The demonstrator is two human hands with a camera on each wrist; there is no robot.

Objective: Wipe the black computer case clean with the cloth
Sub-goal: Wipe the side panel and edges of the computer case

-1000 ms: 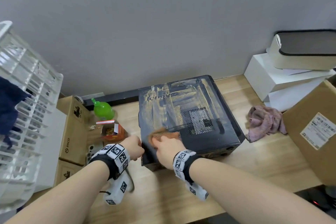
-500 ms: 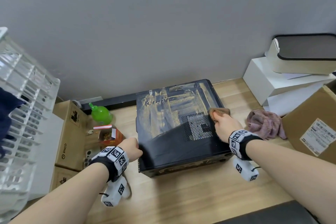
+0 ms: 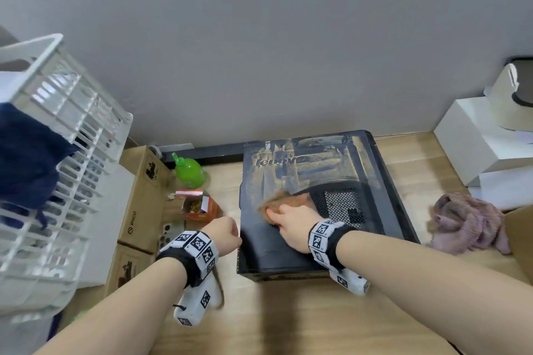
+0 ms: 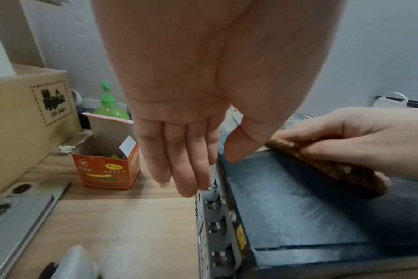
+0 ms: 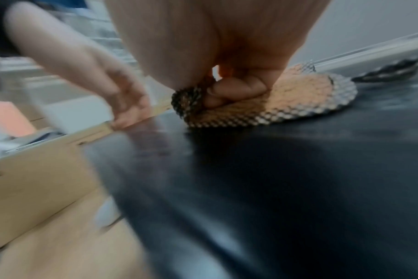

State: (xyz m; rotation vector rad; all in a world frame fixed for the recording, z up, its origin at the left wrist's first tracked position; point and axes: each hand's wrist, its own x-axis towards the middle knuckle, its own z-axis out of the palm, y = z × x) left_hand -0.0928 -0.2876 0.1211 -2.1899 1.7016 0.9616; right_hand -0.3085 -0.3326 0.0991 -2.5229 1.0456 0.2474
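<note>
The black computer case (image 3: 274, 253) lies flat on the wooden table; its far half is streaked with yellowish dust and its near strip is dark. My right hand (image 3: 291, 222) presses a brown cloth (image 3: 288, 200) onto the lid just left of the vent mesh. In the right wrist view the right hand (image 5: 236, 90) has its fingers curled into a fold of the cloth (image 5: 310, 102). My left hand (image 4: 186, 151) rests at the case's (image 4: 298, 207) left edge, fingers straight down its side and thumb on the top rim. It holds nothing.
A pink rag (image 3: 467, 225) lies right of the case, beside a cardboard box (image 3: 519, 233) and white boxes (image 3: 476, 138). To the left stand a green bottle (image 3: 189, 171), an open orange carton (image 3: 199, 207), cardboard boxes (image 3: 141, 199) and a white crate (image 3: 57, 153).
The right hand swept the cloth from the lid's near left to its right edge, then back to left of the vent. The left hand stayed at the left edge.
</note>
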